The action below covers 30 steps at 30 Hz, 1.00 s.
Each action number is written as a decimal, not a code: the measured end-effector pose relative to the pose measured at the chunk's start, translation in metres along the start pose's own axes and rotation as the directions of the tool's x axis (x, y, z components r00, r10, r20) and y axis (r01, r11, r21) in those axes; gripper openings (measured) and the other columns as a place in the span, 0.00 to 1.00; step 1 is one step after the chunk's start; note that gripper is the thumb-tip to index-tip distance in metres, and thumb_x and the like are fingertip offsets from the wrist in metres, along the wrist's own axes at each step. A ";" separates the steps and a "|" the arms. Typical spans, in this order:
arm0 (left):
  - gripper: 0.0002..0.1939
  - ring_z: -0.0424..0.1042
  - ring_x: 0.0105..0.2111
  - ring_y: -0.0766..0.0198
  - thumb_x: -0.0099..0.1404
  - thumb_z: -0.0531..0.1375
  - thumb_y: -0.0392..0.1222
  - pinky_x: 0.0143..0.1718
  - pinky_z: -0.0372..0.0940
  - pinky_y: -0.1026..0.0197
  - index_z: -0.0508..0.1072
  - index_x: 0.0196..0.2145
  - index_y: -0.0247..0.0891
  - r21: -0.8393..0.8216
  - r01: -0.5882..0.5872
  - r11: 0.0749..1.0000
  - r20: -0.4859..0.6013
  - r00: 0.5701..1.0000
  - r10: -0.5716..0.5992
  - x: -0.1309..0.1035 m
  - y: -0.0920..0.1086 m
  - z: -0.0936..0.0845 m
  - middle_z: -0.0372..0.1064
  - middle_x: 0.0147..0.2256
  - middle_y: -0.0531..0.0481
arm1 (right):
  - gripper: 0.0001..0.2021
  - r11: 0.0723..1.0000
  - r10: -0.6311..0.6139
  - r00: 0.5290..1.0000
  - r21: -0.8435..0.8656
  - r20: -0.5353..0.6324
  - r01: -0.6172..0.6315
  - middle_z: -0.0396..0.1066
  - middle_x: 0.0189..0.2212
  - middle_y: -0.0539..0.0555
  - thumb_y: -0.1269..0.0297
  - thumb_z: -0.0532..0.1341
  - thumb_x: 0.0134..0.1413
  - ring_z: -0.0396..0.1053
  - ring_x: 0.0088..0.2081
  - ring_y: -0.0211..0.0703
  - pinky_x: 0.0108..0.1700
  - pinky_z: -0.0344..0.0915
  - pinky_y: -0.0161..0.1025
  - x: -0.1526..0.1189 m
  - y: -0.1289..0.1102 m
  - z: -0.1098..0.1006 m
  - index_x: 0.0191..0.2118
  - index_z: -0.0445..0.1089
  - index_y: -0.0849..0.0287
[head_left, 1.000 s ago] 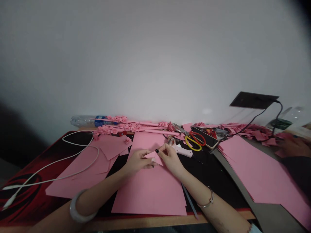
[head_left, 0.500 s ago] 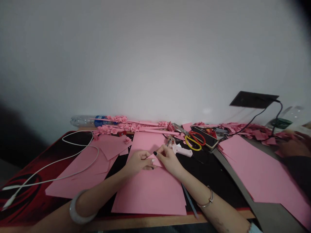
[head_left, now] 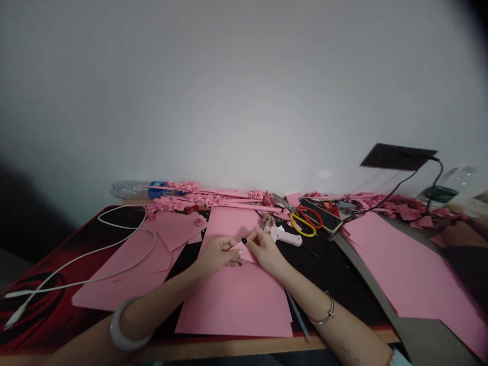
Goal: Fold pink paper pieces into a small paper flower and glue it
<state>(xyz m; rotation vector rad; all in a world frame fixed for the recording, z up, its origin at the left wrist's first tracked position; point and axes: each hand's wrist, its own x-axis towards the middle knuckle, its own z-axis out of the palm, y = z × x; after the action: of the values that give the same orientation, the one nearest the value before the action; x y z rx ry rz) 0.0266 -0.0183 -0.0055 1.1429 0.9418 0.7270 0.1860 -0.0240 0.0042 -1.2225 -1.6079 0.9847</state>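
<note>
Both my hands meet over a tall pink sheet stack (head_left: 236,305) in the middle of the table. Between them is a small folded pink paper piece (head_left: 246,253). Fingers and thumb of my left hand (head_left: 216,255) pinch its left side. My right hand (head_left: 266,250) grips its upper right edge, the dark-nailed thumb pressed on the paper. Just beyond my right hand lies a pale pink glue gun (head_left: 286,237). Scissors with red and yellow handles (head_left: 305,222) rest behind the glue gun. My fingers cover part of the folded piece.
Pink sheets (head_left: 125,277) lie left under a white cable (head_left: 91,279). Paper flowers (head_left: 202,199) and a plastic bottle (head_left: 131,190) line the wall. A phone (head_left: 324,216) is behind the scissors. Another person's hand (head_left: 463,235) is at far right, past more pink sheets (head_left: 407,274).
My hands and the folded piece hold almost the same place. At the far right, the other person's hand has shifted slightly left and down.
</note>
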 end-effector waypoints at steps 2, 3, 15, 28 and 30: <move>0.11 0.74 0.31 0.58 0.50 0.63 0.43 0.33 0.66 0.62 0.64 0.24 0.37 -0.001 -0.004 1.000 0.008 1.000 0.004 -0.001 0.001 0.000 0.69 0.22 0.54 | 0.08 1.000 -0.003 1.000 -0.008 -0.006 0.003 0.57 0.19 0.46 0.66 0.56 0.49 0.54 0.23 0.34 0.27 0.53 0.34 0.000 0.000 0.000 0.23 0.57 0.59; 0.10 0.74 0.31 0.57 0.50 0.63 0.43 0.32 0.66 0.63 0.65 0.24 0.37 0.000 -0.006 1.000 0.010 1.000 0.006 -0.001 0.001 0.000 0.69 0.22 0.55 | 0.08 1.000 -0.003 1.000 -0.010 -0.007 0.003 0.57 0.19 0.46 0.66 0.56 0.49 0.54 0.23 0.34 0.27 0.53 0.34 0.000 0.000 0.000 0.23 0.57 0.59; 0.14 0.74 0.32 0.59 0.49 0.64 0.47 0.35 0.67 0.60 0.64 0.26 0.36 0.031 -0.024 0.999 0.014 1.000 0.023 0.000 0.003 -0.002 0.72 0.27 0.50 | 0.02 0.996 -0.039 0.998 -0.082 0.058 0.043 0.57 0.21 0.44 0.66 0.52 0.53 0.55 0.23 0.34 0.26 0.53 0.32 -0.005 -0.002 0.002 0.32 0.57 0.57; 0.14 0.74 0.30 0.61 0.50 0.64 0.46 0.34 0.67 0.62 0.64 0.27 0.36 0.025 -0.034 0.999 0.023 0.999 0.033 0.002 0.002 -0.003 0.71 0.26 0.53 | 0.14 0.979 -0.036 0.992 -0.197 0.123 0.060 0.48 0.15 0.44 0.60 0.47 0.57 0.49 0.19 0.33 0.22 0.46 0.32 -0.006 0.000 0.003 0.22 0.50 0.57; 0.14 0.74 0.30 0.61 0.50 0.64 0.46 0.34 0.67 0.61 0.65 0.27 0.36 0.018 -0.036 0.999 0.020 0.999 0.035 0.001 0.002 -0.002 0.71 0.26 0.52 | 0.14 0.974 -0.057 0.992 -0.214 0.115 0.081 0.49 0.15 0.44 0.61 0.47 0.57 0.49 0.20 0.33 0.23 0.46 0.32 -0.006 0.000 0.003 0.22 0.50 0.57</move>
<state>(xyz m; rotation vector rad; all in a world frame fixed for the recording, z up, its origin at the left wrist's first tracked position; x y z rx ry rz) 0.0250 -0.0160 -0.0037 1.1839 0.9156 0.7359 0.1839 -0.0305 0.0026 -1.2671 -1.8707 0.8597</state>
